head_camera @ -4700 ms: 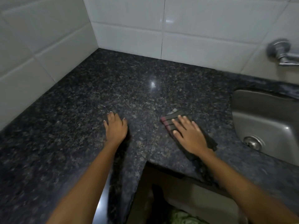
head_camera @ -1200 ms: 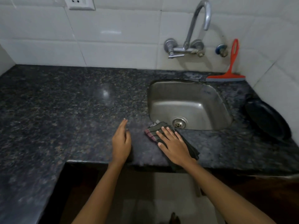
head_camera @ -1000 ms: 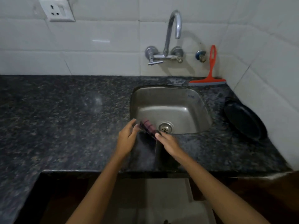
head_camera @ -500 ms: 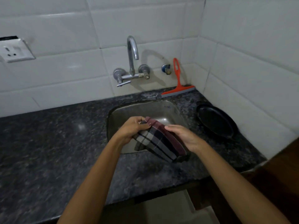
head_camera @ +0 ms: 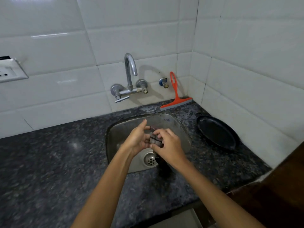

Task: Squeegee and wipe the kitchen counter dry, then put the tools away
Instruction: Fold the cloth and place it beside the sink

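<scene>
White tiles cover the two walls behind a dark speckled counter (head_camera: 49, 162), and a steel sink (head_camera: 118, 129) is set into it under a tap (head_camera: 130, 71). Both hands are over the basin with the cloth (head_camera: 153, 139) bunched between them: the left hand (head_camera: 136, 139) has its fingers curled around one end, though the index finger points up and free, and the right hand (head_camera: 169, 145) grips the other part with its fingers folded over it. A dark tail of the cloth hangs down below the right wrist, near the drain (head_camera: 150, 160). It looks to me like the wringing step, so the wiping is probably finished or nearly so; the counter has no clear puddles, but its shiny stone makes it hard to say if it is truly dry. The red squeegee (head_camera: 176, 96) stands against the back wall beside the sink, so this tool seems already put back, and the cloth is what is left to store. A black pan (head_camera: 217, 132) lies on the counter to the right. Most of the cloth is hidden by the hands, any dripping water cannot be seen, and the wall socket (head_camera: 9, 71) is cut off at the left edge.
</scene>
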